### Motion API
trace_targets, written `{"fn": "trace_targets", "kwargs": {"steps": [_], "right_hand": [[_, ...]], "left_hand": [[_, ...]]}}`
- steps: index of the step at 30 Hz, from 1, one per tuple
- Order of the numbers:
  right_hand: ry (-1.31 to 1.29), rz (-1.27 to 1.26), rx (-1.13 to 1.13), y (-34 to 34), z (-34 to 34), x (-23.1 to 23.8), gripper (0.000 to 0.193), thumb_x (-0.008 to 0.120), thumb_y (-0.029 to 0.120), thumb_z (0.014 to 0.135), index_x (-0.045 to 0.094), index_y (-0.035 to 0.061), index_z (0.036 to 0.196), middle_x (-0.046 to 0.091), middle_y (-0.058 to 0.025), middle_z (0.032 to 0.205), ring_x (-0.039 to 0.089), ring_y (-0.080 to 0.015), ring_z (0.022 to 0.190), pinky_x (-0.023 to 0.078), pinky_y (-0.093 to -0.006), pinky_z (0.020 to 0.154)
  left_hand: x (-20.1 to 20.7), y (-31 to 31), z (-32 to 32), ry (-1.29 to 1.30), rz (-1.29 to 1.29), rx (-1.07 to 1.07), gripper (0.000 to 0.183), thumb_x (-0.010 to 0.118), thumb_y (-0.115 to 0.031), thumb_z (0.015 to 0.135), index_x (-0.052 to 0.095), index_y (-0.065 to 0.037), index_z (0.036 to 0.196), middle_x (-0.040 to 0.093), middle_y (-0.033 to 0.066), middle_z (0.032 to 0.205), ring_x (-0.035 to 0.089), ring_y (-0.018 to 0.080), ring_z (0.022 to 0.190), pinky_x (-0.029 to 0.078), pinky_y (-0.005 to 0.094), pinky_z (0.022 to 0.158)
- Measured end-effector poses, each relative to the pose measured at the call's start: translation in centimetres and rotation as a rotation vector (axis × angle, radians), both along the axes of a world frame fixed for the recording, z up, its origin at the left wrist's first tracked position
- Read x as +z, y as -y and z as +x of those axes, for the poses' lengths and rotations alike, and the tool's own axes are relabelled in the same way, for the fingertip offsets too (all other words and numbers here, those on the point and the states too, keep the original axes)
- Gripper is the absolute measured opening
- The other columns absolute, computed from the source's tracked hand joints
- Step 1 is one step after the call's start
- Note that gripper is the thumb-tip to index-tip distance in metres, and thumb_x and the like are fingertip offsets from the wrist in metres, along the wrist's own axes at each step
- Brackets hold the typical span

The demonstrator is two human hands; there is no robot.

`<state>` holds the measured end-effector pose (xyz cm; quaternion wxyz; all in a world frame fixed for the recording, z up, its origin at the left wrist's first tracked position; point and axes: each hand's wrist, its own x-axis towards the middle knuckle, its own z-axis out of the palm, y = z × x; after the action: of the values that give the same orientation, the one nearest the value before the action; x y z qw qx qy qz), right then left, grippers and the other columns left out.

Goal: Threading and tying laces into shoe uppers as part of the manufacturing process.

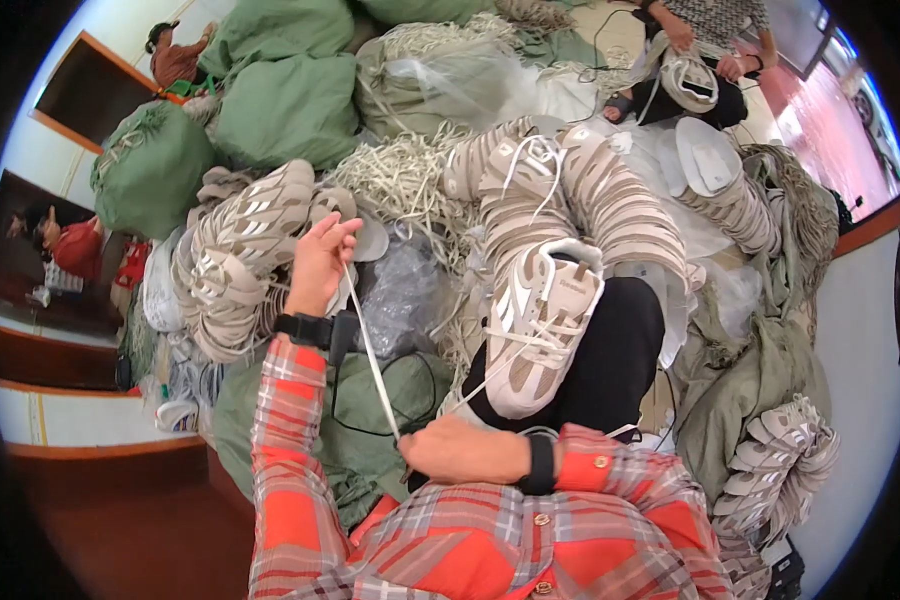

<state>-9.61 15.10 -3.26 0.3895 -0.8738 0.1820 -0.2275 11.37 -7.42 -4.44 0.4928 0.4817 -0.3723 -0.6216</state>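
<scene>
A beige and white sneaker upper lies across my dark-trousered legs, with laces threaded through its front eyelets. My left hand is raised to the left of it, fingers closed on a white shoelace. That lace runs taut down to my right hand, which is closed around it low in front of my body. Another strand stretches from beside my right hand up to the upper. Directly beyond it, a laced upper tops a nested row of uppers.
Stacked uppers stand at left, with another curved row ahead. Loose laces are heaped between them. Green sacks fill the back left. A co-worker's hands hold an upper at the far right. More uppers lie at right.
</scene>
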Motion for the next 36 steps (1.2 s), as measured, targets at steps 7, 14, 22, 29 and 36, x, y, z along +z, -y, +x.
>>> {"fn": "trace_targets", "kwargs": {"steps": [7,14,22,29,36], "right_hand": [[-0.286,0.070,-0.543,3.5,-7.5,1.5,0.014,0.053,0.013,0.083,0.056,0.0027,0.091,0.060,-0.0185,0.072,0.062,-0.0326,0.062,0.049,-0.0426,0.052],[0.043,0.881,-0.932,6.8,-14.1,2.9,0.023,0.046,0.014,0.090,0.055,-0.0021,0.104,0.060,-0.0134,0.061,0.057,-0.0210,0.046,0.045,-0.0330,0.043],[0.199,0.892,-0.819,6.8,-13.4,1.8,0.027,0.044,0.013,0.091,0.055,-0.0041,0.108,0.058,-0.0096,0.058,0.050,-0.0133,0.038,0.041,-0.0272,0.037],[-0.018,0.920,-0.658,8.8,-15.2,2.3,0.022,0.042,0.010,0.088,0.058,-0.0031,0.094,0.058,-0.0070,0.055,0.051,-0.0120,0.035,0.039,-0.0254,0.032],[0.015,0.206,-0.893,7.6,-15.7,-1.1,0.007,0.049,0.007,0.082,0.052,0.0003,0.080,0.057,-0.0188,0.059,0.057,-0.0323,0.048,0.046,-0.0407,0.043]], "left_hand": [[3.3,-5.5,-11.0,0.385,-0.117,-0.575,0.018,0.053,-0.010,0.090,0.059,0.002,0.102,0.066,0.0051,0.081,0.056,0.0072,0.066,0.042,0.0195,0.056],[2.0,-8.5,-15.6,0.740,-0.518,-0.795,0.016,0.061,-0.014,0.082,0.064,-0.003,0.094,0.062,0.0170,0.068,0.061,0.0269,0.060,0.047,0.0348,0.057],[2.6,-9.0,-17.1,1.135,-0.949,-0.771,0.013,0.059,-0.015,0.080,0.060,-0.003,0.076,0.060,0.0171,0.068,0.059,0.0367,0.066,0.047,0.0442,0.058],[0.5,-5.4,-15.7,0.445,0.079,-0.983,0.030,0.070,-0.029,0.082,0.058,-0.008,0.065,0.056,-0.0030,0.055,0.045,0.0017,0.048,0.033,0.0173,0.043],[1.1,-6.6,-16.3,0.504,0.126,-0.969,0.028,0.067,-0.028,0.084,0.061,-0.004,0.070,0.057,-0.0002,0.060,0.050,0.0055,0.054,0.037,0.0197,0.050]]}}
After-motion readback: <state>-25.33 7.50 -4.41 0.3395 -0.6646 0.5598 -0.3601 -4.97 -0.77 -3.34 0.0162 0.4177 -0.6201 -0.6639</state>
